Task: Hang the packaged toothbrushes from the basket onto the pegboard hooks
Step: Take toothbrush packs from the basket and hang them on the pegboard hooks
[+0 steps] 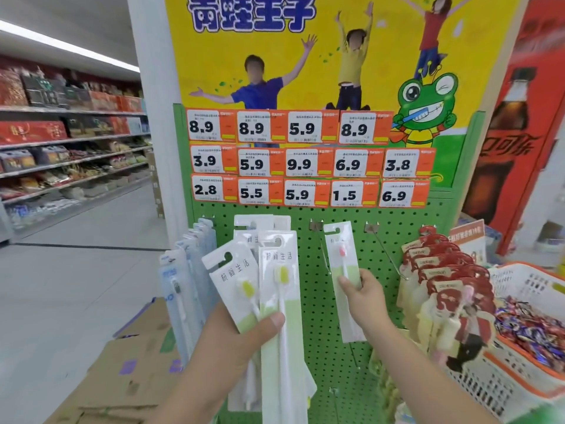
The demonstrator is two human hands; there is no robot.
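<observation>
My left hand [244, 341] grips a fan of white-and-green packaged toothbrushes with yellow heads [235, 286], held up before the green pegboard [382, 249]. My right hand [363, 292] pinches a single packaged toothbrush with a pink head [341, 258], its hang hole up near a bare metal hook [321, 240]. Another bare hook [385, 249] juts out to the right of it. More of the same white packs hang on a hook behind my left hand's packs [263, 223].
Blue packaged toothbrushes [189, 270] hang at the left, red-carded ones [443, 270] at the right. A white and orange basket [519, 377] of wrapped sweets stands at the right. Flattened cardboard [128, 377] lies on the floor below left. Price tags [305, 160] cover the upper board.
</observation>
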